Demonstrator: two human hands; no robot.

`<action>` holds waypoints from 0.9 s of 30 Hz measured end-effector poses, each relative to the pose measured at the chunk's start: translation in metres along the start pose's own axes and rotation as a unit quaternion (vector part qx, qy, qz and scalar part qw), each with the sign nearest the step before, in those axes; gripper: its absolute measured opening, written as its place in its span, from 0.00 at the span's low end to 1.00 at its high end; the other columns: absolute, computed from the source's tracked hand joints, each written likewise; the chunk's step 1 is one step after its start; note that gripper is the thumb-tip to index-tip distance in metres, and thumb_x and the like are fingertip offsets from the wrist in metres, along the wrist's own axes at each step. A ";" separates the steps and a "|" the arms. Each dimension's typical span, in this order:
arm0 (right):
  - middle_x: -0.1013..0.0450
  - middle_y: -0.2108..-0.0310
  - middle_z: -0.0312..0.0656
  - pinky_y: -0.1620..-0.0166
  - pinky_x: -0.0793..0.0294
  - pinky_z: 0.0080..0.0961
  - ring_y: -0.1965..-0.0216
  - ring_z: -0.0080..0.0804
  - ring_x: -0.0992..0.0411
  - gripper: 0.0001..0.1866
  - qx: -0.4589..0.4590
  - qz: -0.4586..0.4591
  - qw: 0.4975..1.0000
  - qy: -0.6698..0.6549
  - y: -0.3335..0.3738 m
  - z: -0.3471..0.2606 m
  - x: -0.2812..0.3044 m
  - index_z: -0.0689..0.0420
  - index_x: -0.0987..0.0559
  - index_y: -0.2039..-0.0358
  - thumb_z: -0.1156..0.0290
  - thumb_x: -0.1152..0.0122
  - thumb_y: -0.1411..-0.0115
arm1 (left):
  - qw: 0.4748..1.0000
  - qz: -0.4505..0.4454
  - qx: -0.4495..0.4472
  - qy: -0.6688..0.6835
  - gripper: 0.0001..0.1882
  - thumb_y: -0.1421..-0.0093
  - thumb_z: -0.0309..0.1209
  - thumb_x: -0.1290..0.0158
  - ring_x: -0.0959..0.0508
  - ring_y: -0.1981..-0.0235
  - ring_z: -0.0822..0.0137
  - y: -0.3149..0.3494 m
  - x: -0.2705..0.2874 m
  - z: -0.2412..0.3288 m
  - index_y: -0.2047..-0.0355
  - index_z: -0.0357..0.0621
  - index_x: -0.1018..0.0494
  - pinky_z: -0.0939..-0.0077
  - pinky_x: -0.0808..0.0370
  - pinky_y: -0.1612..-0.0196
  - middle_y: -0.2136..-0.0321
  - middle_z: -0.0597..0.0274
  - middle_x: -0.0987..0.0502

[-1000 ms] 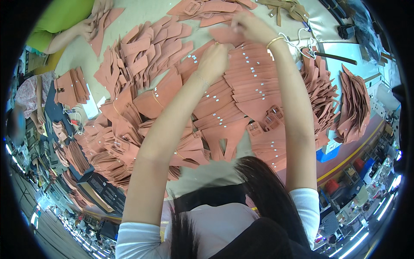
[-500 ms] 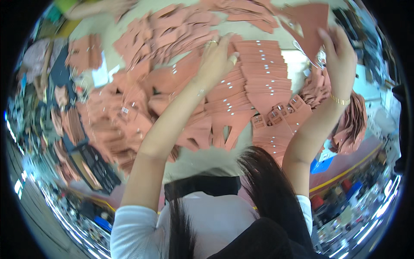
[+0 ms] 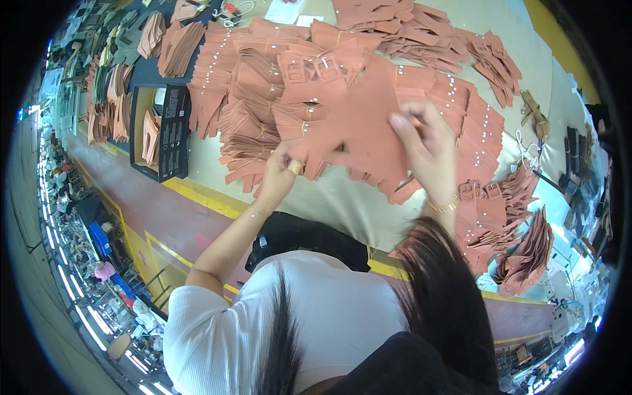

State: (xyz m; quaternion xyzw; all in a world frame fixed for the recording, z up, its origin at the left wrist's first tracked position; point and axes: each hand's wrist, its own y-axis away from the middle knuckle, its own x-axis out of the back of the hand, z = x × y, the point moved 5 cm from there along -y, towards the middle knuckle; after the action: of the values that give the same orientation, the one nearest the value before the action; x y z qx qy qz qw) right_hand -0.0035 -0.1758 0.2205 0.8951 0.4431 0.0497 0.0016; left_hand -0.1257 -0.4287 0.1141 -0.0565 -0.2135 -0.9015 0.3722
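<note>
A flat, terracotta-coloured cut piece [image 3: 372, 115], leather-like and a little blurred, is stretched between my hands above the table. My right hand [image 3: 428, 145] grips its broad right edge, with thumb and fingers bent round it. At its narrower left end, my left hand [image 3: 283, 168] is closed on the edge, a yellow band round one finger. Just behind the piece lie similar parts with covered square buckles [image 3: 309, 69]. Bundled stacks [image 3: 253, 108] of the same colour sit beyond my left hand, and overlapping rows of parts with small white labels [image 3: 484, 131] lie beyond my right.
A black box [image 3: 174, 131] with terracotta parts inside stands at the table's left edge. Loose heaps [image 3: 421, 36] cover the far side. More bundles [image 3: 526, 253] lie at the right, near a white cord [image 3: 526, 151]. The pale table [image 3: 352, 207] ends close to my body.
My view has turned left. My right hand has brought the cut piece from the far right to in front of me. My left hand has left the labelled rows and taken the piece's other end.
</note>
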 end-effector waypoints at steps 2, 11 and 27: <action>0.26 0.68 0.34 0.60 0.26 0.21 0.66 0.22 0.27 0.04 -0.054 0.043 0.970 -0.235 -0.012 0.023 -0.045 0.56 0.27 0.63 0.74 0.41 0.37 | 0.988 0.048 0.082 0.122 0.15 0.35 0.26 0.50 0.27 0.67 0.77 0.009 0.019 -0.017 0.49 0.40 0.31 0.82 0.28 0.60 0.61 0.66 0.25; 0.30 0.48 0.47 0.43 0.28 0.37 0.46 0.39 0.29 0.14 -0.296 0.148 0.816 -0.474 -0.002 0.157 -0.177 0.60 0.33 0.49 0.75 0.49 0.34 | 0.972 0.034 0.127 0.195 0.13 0.34 0.28 0.52 0.27 0.67 0.77 0.025 0.051 -0.029 0.50 0.39 0.32 0.82 0.27 0.60 0.62 0.66 0.25; 0.35 0.51 0.40 0.53 0.24 0.43 0.48 0.46 0.27 0.09 -0.340 0.134 0.663 -0.653 -0.028 0.154 -0.229 0.51 0.40 0.56 0.72 0.52 0.34 | 0.957 -0.023 0.144 0.250 0.12 0.33 0.28 0.52 0.25 0.67 0.75 0.021 0.056 -0.033 0.50 0.39 0.33 0.81 0.27 0.60 0.63 0.63 0.24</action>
State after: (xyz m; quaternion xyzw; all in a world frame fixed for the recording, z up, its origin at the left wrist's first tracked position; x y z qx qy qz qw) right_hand -0.1498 -0.3338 0.0455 0.6850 0.1555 -0.4012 0.5879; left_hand -0.1496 -0.4928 0.1060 0.2303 -0.2425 -0.8546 0.3973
